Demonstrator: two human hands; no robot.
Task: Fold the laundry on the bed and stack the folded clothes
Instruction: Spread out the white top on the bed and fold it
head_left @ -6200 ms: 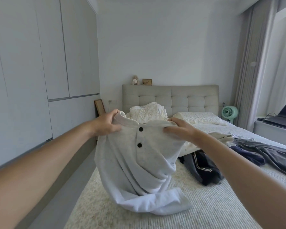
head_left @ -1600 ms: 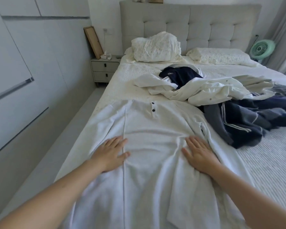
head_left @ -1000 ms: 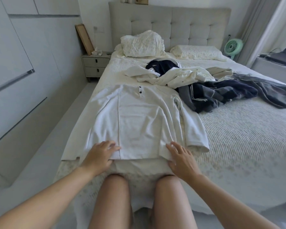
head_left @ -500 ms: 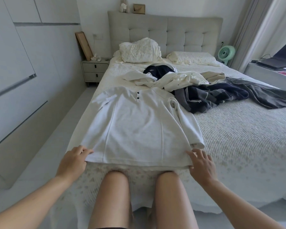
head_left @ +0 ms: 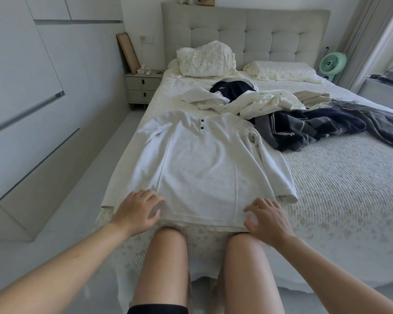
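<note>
Both hands — left hand point(head_left: 139, 209), right hand point(head_left: 266, 216) — rest loosely spread, grasping nothing, on the white shirt point(head_left: 204, 164)'s near hem, probably smoothing it flat for folding.

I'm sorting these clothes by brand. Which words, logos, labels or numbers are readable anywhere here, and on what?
No text here is readable.
Navy top: a small pale chest mark, too blurred to read.
White shirt: two dark buttons, no print visible.
Small box on the nightstand: print too small to read.

Blurred fingers, hidden hem corners
Both hands point(head_left: 138, 211) point(head_left: 267, 219) have motion-blurred fingertips covering the shirt point(head_left: 204, 168) hem at the bed's point(head_left: 327, 200) foot edge; grip unclear.
</note>
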